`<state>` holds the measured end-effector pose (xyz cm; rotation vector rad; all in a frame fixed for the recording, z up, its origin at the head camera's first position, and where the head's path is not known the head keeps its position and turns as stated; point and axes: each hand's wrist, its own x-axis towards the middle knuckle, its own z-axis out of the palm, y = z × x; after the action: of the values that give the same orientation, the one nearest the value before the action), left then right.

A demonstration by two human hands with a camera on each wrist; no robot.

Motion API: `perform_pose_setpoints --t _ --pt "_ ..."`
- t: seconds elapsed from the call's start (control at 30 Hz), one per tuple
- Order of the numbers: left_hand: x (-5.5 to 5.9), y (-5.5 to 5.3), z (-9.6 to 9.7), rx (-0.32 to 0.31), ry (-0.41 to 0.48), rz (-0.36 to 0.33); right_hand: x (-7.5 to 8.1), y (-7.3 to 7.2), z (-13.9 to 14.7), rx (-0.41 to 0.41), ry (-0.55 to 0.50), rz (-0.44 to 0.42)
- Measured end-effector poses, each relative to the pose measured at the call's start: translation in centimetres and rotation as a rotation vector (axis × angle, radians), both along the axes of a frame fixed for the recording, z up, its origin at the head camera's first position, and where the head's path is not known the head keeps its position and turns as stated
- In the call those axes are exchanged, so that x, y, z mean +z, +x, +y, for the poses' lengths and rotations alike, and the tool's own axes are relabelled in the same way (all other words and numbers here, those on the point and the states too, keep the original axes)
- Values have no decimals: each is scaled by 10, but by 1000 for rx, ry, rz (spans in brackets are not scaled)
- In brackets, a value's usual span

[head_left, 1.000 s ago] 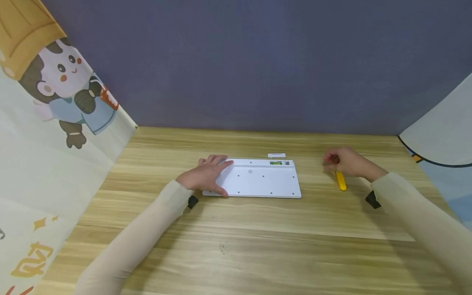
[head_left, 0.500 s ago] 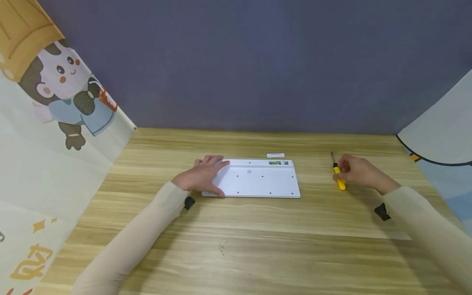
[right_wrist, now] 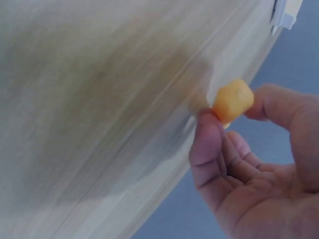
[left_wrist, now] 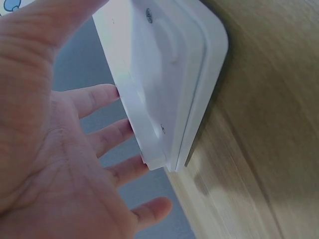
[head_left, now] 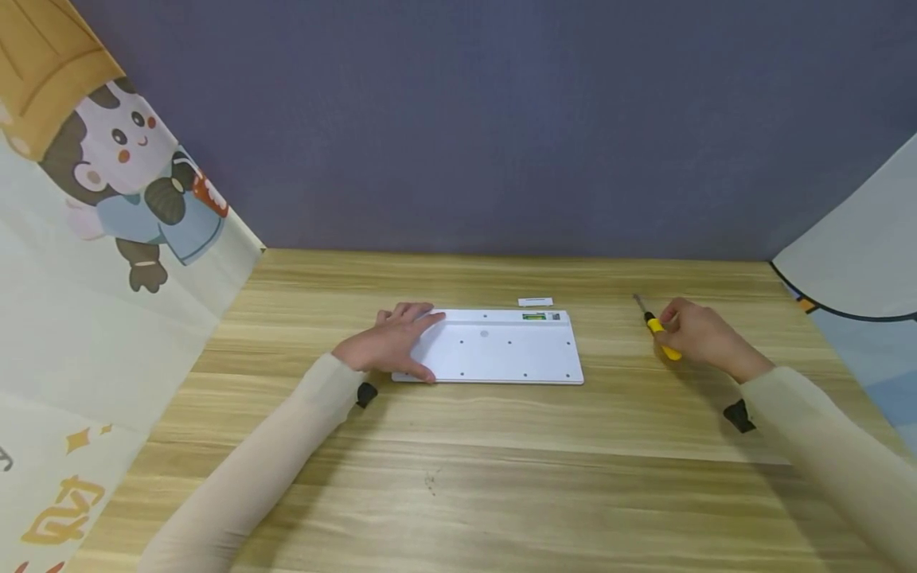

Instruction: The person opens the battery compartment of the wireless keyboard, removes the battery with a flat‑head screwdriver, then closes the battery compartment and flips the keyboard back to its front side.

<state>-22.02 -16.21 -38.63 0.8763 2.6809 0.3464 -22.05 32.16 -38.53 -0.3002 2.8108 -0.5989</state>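
Observation:
A white keyboard lies underside up on the table, with small dark screws and an uncovered battery compartment holding a green battery. My left hand spans its left end; the thumb is at the near edge and fingertips touch the far edge, as the left wrist view shows. A yellow screwdriver with a black collar is pinched between thumb and fingers of my right hand, its metal shaft pointing away and to the left. Only the yellow handle end shows in the right wrist view.
A small white battery cover lies just behind the keyboard. The wooden table ends at a dark blue panel at the back. A cartoon-printed white sheet stands along the left side.
My right hand, first moving over the screwdriver, drew back slightly toward the right and now pinches it. The screwdriver's shaft has swung left. The left hand stays on the keyboard.

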Motion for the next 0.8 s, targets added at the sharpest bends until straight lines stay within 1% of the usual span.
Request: perform_pose_setpoints --t 0.13,0.3,0.4,0.63,0.8 --pt "0 0 0 0 0 -3 4 0 -5 -6 -9 72" --pt "1 1 0 5 2 -8 12 1 -17 -12 -54 205" --pt "1 0 1 8 -4 -4 17 -1 -25 -6 -82 277" --pt "-1 -3 4 19 -5 -1 26 -5 -39 20 -102 376" --pt "-2 -5 6 31 -12 -5 28 -10 -46 44 -112 413"
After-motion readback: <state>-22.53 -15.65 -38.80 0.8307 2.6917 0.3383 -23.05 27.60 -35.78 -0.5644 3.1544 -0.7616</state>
